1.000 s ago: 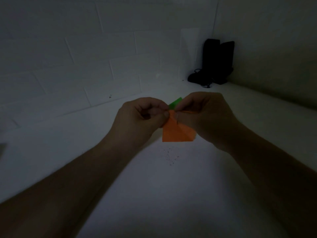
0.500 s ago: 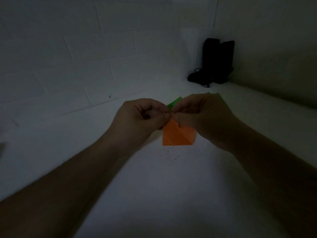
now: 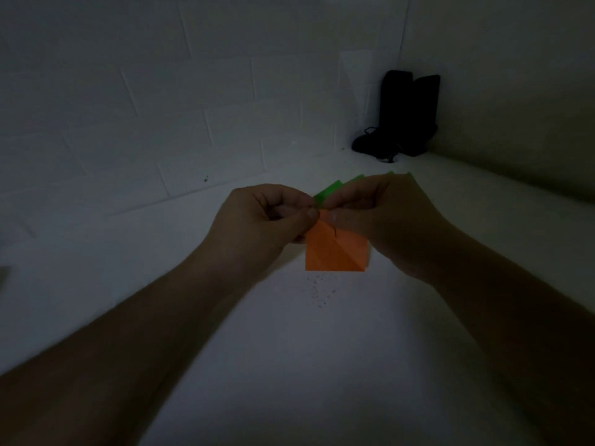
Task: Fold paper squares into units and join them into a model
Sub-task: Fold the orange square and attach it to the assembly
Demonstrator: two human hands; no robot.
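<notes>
An orange folded paper unit (image 3: 335, 251) hangs between my two hands above the white table (image 3: 289, 365), its diagonal crease showing. My left hand (image 3: 257, 223) pinches its upper left corner with thumb and curled fingers. On the other side, my right hand (image 3: 386, 220) pinches the top edge. A green paper piece (image 3: 328, 193) sticks out behind the fingers, and green edges peek over the right hand's knuckles. Where the green and orange pieces meet is hidden by the fingers.
The scene is dim. A black object with cords (image 3: 402, 117) stands in the far right corner against the brick wall (image 3: 161, 107). Small dark specks (image 3: 322, 291) lie on the table under the paper.
The hands and paper have sunk slightly in view. More green paper now shows above the right hand's knuckles. The grip looks the same.
</notes>
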